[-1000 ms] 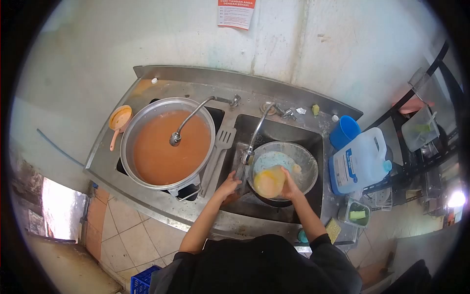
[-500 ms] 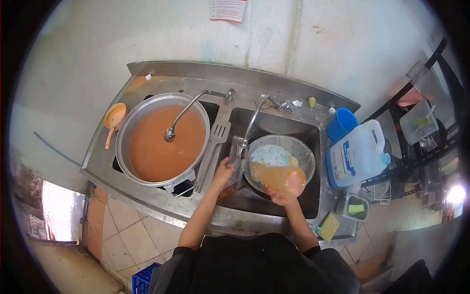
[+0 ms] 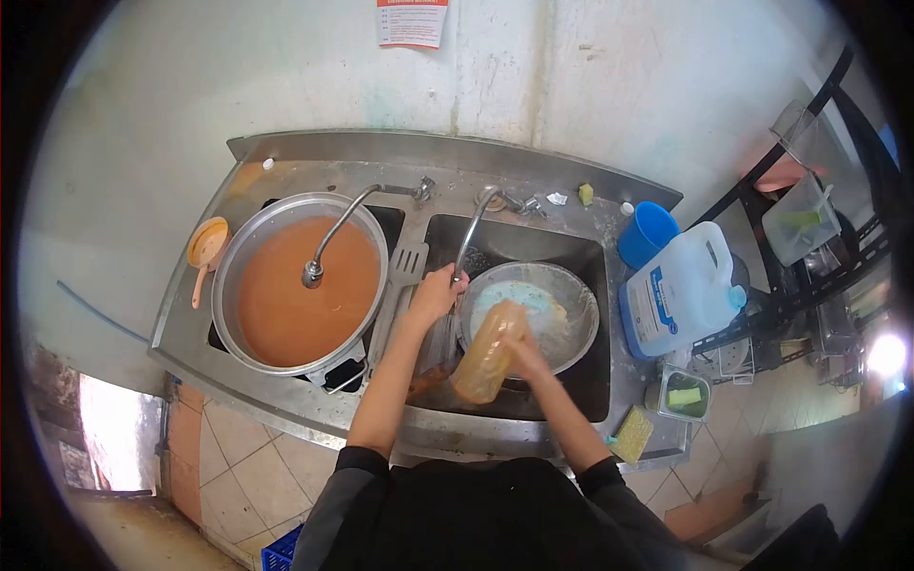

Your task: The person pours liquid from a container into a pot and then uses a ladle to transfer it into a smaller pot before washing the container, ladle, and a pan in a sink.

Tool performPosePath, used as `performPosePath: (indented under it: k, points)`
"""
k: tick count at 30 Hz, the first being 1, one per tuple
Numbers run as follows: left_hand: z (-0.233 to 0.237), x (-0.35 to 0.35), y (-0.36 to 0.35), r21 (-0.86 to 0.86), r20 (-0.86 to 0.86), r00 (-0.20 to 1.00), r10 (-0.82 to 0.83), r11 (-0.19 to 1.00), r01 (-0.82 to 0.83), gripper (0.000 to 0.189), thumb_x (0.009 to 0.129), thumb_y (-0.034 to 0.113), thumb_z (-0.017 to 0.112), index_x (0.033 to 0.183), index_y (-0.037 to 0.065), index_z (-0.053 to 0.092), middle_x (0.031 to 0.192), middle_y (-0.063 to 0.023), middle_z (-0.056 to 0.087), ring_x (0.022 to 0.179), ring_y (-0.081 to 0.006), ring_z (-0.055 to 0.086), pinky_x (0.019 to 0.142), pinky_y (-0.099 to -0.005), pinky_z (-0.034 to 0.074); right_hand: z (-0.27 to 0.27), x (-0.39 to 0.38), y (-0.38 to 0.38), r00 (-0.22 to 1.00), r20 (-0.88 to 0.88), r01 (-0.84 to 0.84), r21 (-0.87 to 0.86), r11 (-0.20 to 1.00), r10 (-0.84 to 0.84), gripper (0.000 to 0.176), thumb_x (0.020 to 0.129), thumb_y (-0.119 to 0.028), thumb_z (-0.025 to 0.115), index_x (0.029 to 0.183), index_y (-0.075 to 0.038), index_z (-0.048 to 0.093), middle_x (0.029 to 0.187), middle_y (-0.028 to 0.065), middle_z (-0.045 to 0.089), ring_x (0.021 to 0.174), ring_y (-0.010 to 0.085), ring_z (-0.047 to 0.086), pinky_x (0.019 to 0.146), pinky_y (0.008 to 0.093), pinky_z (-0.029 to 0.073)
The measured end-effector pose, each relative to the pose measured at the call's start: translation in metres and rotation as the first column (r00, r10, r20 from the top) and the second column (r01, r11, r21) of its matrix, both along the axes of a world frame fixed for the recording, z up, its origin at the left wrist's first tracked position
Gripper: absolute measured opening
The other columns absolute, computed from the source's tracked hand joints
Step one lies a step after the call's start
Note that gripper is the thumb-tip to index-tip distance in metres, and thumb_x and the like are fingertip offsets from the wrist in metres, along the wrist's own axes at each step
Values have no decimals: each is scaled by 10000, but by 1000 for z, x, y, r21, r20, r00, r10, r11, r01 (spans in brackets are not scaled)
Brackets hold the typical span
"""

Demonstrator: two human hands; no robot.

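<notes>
My left hand (image 3: pixel 438 291) is closed around the lower end of the curved tap (image 3: pixel 471 233) over the right sink basin (image 3: pixel 600 400). A translucent, amber-stained plastic container (image 3: pixel 484 364) is in my right hand (image 3: pixel 522 354), tilted above the basin's front part. Just behind it a metal bowl (image 3: pixel 583 333) sits in the basin, with bluish-white suds in it. Part of the bowl is hidden by the container and my right hand. Whether water runs from the tap is hard to make out.
At left, a large pot (image 3: pixel 221 314) holds orange-brown liquid under a second tap (image 3: pixel 312 274). A slotted spatula (image 3: pixel 407 266) lies between the basins. A blue cup (image 3: pixel 649 234), a detergent jug (image 3: pixel 671 300), a small tub (image 3: pixel 700 404) and a sponge (image 3: pixel 631 435) line the right side.
My left hand has moved up and taken hold of the tap's end. My right hand has swung the container leftward and turned it more upright. The view has shifted slightly.
</notes>
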State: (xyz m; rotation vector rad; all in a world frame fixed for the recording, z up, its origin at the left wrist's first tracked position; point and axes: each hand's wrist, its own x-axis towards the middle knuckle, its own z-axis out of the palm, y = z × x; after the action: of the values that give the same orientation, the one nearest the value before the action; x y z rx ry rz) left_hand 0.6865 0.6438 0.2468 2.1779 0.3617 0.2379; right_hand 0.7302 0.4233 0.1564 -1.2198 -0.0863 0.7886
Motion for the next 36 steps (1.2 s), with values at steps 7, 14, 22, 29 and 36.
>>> performPosePath:
  k: [7, 14, 22, 29, 36]
  points:
    - [17, -2, -32, -30, -126, 992, -20, 999, 16, 296, 853, 325, 540, 976, 57, 561, 857, -183, 626, 827, -364, 597, 706, -417, 446, -4, -52, 27, 949, 312, -9, -120, 993, 46, 661, 568, -87, 785, 1118, -43, 421, 1032, 81, 559, 942, 175, 550, 814, 312, 452]
    - [5, 6, -60, 3, -131, 989, -71, 997, 72, 388, 889, 356, 468, 1145, 64, 466, 857, -209, 617, 862, -394, 575, 749, -446, 426, -6, -62, 9, 837, 544, 61, -194, 979, 56, 632, 566, 4, 753, 1100, -43, 418, 977, 64, 557, 921, 162, 557, 798, 314, 458]
    - [12, 2, -62, -40, -169, 983, -73, 997, 67, 384, 891, 350, 463, 1142, 59, 461, 892, -199, 619, 871, -386, 576, 755, -444, 430, 12, -53, 0, 949, 315, 8, -126, 992, 32, 725, 543, -71, 789, 1172, -55, 431, 1044, 63, 560, 974, 175, 546, 826, 319, 449]
    - [15, 0, -60, -57, -57, 994, -90, 995, 87, 366, 896, 355, 457, 1085, 43, 481, 884, -166, 629, 837, -331, 600, 729, -411, 438, 21, -42, -2, 970, 217, -91, -89, 992, 108, 715, 606, 13, 709, 1247, -69, 403, 1074, 47, 559, 969, 155, 550, 830, 313, 451]
    - [21, 20, -55, -261, 170, 985, 9, 965, 36, 305, 920, 335, 424, 986, 44, 481, 807, -104, 626, 728, -243, 617, 658, -335, 454, 70, -27, 4, 959, 234, -145, -91, 985, 162, 679, 615, -60, 750, 1218, -42, 439, 1051, 63, 574, 952, 158, 562, 819, 306, 458]
